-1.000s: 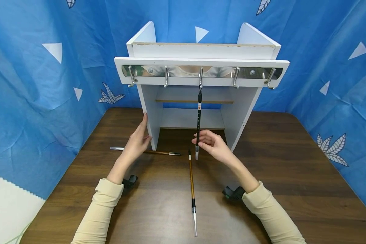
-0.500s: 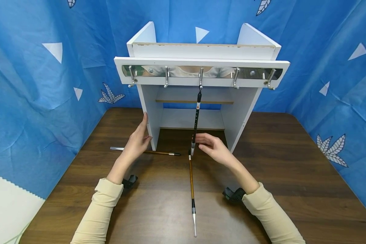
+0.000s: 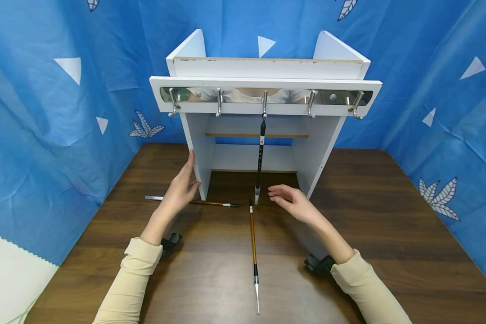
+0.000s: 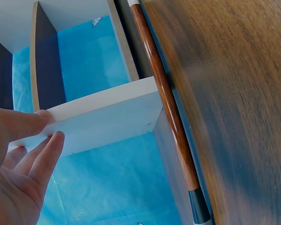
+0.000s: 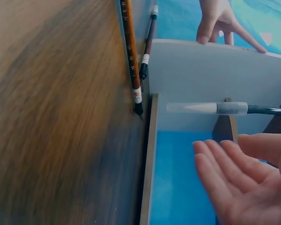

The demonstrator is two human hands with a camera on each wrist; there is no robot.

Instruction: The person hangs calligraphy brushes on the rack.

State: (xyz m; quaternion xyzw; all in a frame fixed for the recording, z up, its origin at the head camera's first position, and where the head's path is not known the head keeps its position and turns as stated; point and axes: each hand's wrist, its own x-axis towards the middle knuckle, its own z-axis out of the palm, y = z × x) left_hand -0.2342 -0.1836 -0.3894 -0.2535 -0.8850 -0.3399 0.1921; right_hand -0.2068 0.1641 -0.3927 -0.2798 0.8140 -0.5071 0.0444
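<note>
A dark writing brush [image 3: 260,155] hangs by its loop from the middle hook [image 3: 265,102] of the hook rail, with its clear-capped tip pointing down. Close to its right, my right hand [image 3: 293,202] is held apart from it with fingers loosely spread; the right wrist view shows the palm [image 5: 243,183] holding nothing. My left hand [image 3: 181,182] holds the front edge of the white shelf's left side panel [image 3: 196,148], thumb and fingers against it. On the table lie two brown brushes: one [image 3: 254,243] pointing toward me, another [image 3: 210,203] crosswise, partly hidden by the left forearm.
The white shelf unit [image 3: 267,68] stands at the back of the brown wooden table [image 3: 372,216]. Across its front runs a rail [image 3: 235,108] with several metal hooks. Blue patterned cloth [image 3: 105,90] surrounds the table at the back and sides.
My right hand has let go of the hanging brush and drawn away to the right. The brush's lower end has shifted left. My left hand stays at the panel.
</note>
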